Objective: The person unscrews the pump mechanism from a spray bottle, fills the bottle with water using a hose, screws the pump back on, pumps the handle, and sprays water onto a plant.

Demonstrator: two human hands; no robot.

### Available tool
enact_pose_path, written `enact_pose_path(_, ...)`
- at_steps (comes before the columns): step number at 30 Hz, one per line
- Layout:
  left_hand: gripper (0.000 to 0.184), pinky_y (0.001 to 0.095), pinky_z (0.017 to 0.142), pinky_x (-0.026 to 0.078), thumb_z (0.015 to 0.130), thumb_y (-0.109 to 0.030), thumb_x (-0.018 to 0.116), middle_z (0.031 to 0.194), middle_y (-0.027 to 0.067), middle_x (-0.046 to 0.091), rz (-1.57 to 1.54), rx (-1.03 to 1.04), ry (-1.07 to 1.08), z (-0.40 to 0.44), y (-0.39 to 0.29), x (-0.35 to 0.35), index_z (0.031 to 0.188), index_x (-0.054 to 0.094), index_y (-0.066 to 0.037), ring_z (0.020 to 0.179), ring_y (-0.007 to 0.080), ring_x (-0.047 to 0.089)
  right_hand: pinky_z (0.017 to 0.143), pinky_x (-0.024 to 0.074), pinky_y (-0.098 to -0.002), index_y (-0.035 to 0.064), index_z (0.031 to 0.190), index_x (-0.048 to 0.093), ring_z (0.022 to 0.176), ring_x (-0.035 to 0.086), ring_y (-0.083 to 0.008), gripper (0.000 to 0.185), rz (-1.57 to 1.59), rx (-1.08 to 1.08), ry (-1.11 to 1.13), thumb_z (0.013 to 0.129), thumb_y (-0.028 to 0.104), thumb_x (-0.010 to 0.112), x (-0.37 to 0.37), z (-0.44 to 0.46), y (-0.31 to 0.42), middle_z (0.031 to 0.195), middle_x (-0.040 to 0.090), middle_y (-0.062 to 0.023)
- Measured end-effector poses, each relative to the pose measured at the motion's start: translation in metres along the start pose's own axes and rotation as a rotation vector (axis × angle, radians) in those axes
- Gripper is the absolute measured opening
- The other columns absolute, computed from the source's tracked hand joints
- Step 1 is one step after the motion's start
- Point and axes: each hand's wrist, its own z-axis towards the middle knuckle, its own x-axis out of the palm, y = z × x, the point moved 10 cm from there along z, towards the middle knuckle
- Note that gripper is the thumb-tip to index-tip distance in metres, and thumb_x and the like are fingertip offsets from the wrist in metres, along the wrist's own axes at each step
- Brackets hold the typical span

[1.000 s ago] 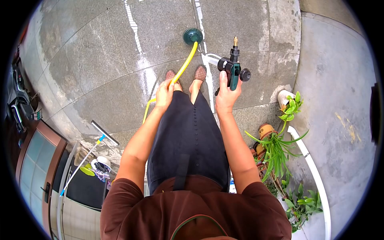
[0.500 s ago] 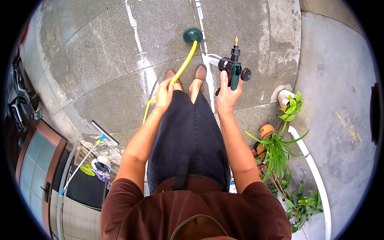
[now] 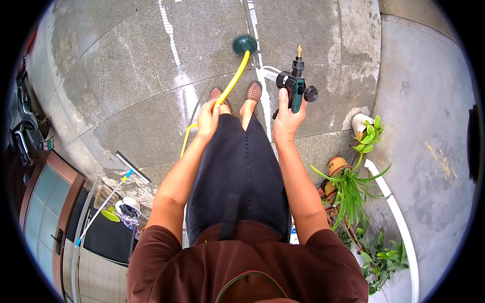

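My left hand (image 3: 207,120) is closed around a yellow hose (image 3: 235,81). At the hose's far end is a dark green, round, ribbed fitting (image 3: 244,45), in front of my shoes. The hose's other part trails down to the left behind my wrist. My right hand (image 3: 289,117) grips a black and green spray gun (image 3: 294,88) with a brass nozzle tip pointing away from me. A clear bottle-like part sticks out from its left side, and a round black knob from its right. The hose and the spray gun are apart.
Potted plants (image 3: 348,177) and a white pipe (image 3: 396,212) line the wall on my right. To the left, a squeegee (image 3: 132,169) with a long pole leans by a brown-framed door (image 3: 50,202). Grey paving (image 3: 116,96) with white streaks lies underfoot.
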Motion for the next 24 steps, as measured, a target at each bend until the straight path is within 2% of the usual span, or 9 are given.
enact_pose_path(24,0.027,0.0352,0.088,0.051,0.095,-0.016,0.059,0.108,0.0148,0.069,0.001,-0.002,-0.008,-0.001,0.006,-0.004,0.119,0.065,-0.003,0.099,0.0264,0.067,0.089,0.0456,-0.0293,-0.0006,0.118,0.06,0.096,0.058,-0.0127,0.031,0.052,0.065,0.037,0.096,0.019,0.067,0.009,-0.002,-0.003,0.106,0.065,-0.0045)
